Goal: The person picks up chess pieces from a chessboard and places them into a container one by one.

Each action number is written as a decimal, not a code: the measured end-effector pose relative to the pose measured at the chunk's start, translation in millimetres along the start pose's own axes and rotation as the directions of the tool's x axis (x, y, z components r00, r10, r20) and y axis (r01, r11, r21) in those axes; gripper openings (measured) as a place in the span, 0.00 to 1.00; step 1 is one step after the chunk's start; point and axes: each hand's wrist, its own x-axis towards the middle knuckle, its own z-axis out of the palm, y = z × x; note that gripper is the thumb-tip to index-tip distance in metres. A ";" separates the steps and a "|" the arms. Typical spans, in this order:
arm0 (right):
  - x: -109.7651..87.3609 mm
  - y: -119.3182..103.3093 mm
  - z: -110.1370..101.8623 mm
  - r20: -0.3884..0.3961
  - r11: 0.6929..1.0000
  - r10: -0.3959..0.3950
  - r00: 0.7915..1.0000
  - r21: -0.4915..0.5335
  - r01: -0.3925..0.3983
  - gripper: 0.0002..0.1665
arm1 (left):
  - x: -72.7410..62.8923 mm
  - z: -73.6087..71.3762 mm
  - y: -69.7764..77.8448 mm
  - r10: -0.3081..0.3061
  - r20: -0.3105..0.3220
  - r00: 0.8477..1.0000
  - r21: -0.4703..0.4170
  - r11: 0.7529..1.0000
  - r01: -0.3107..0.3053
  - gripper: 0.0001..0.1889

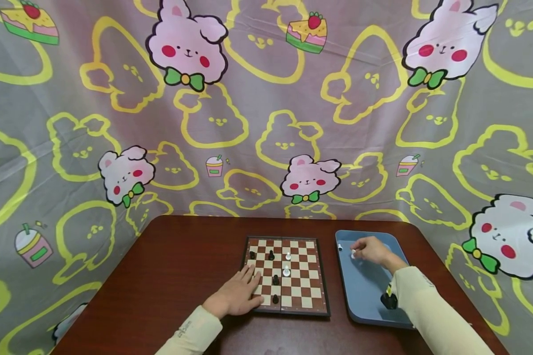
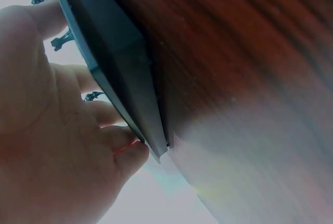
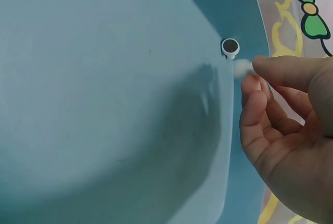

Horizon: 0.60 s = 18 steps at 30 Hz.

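My left hand (image 1: 236, 293) rests on the left edge of a brown-and-white chessboard (image 1: 304, 291), fingers stretched out over its squares. In the left wrist view the palm lies against the black side (image 2: 119, 52) of the board. Over the far part of a blue tray (image 1: 368, 293), my right hand (image 1: 373, 250) pinches a small white chess piece (image 3: 242, 68) between thumb and fingertips; its shape is blurred. Close by, another white chess piece (image 3: 230, 47) lies in the tray, its dark round base showing. Two white pawns (image 1: 286, 271) and several black chess pieces (image 1: 276, 279) stand on the board.
Board and tray sit side by side on a dark red-brown wooden table (image 1: 177, 266), with a strip of tabletop between them. A patterned cloth (image 1: 248, 162) hangs behind the table and along both sides. A black wrist camera (image 1: 388, 298) shows at the right sleeve.
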 end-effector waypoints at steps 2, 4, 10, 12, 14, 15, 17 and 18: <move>-0.4 0.7 0.0 -0.007 1.000 0.002 1.000 0.011 -0.002 0.10 | -0.4 -0.7 0.3 0.000 0.002 1.000 0.000 1.000 0.000 0.38; -0.9 1.3 -0.2 -0.003 1.000 -0.008 1.000 0.013 0.008 0.10 | -1.0 -1.3 0.8 0.000 0.000 1.000 0.001 1.000 0.000 0.38; -4.0 0.2 -0.8 -0.001 1.000 0.007 1.000 0.007 -0.007 0.11 | -3.1 -2.7 2.7 0.000 -0.010 1.000 0.013 1.000 0.000 0.38; -5.4 -2.1 -1.1 -0.004 1.000 0.013 1.000 0.000 -0.013 0.10 | -3.4 -3.0 3.2 -0.002 -0.011 1.000 0.016 1.000 0.002 0.38; -6.8 -5.8 -1.5 0.002 1.000 -0.004 1.000 -0.012 0.004 0.10 | -3.2 -3.1 3.4 -0.002 -0.010 1.000 0.019 1.000 0.003 0.38; -7.4 -8.5 -1.9 0.005 1.000 -0.017 1.000 -0.014 0.017 0.10 | -3.2 -3.4 3.4 -0.003 -0.011 1.000 0.022 1.000 0.003 0.38; -7.9 -15.1 -2.0 0.008 0.999 -0.038 0.999 -0.011 0.039 0.10 | -3.1 -4.1 3.4 -0.005 -0.011 1.000 0.024 1.000 0.005 0.38; -8.0 -18.5 -1.8 0.014 0.999 -0.050 0.999 -0.009 0.050 0.10 | -2.9 -4.3 3.3 -0.005 -0.012 1.000 0.025 1.000 0.006 0.38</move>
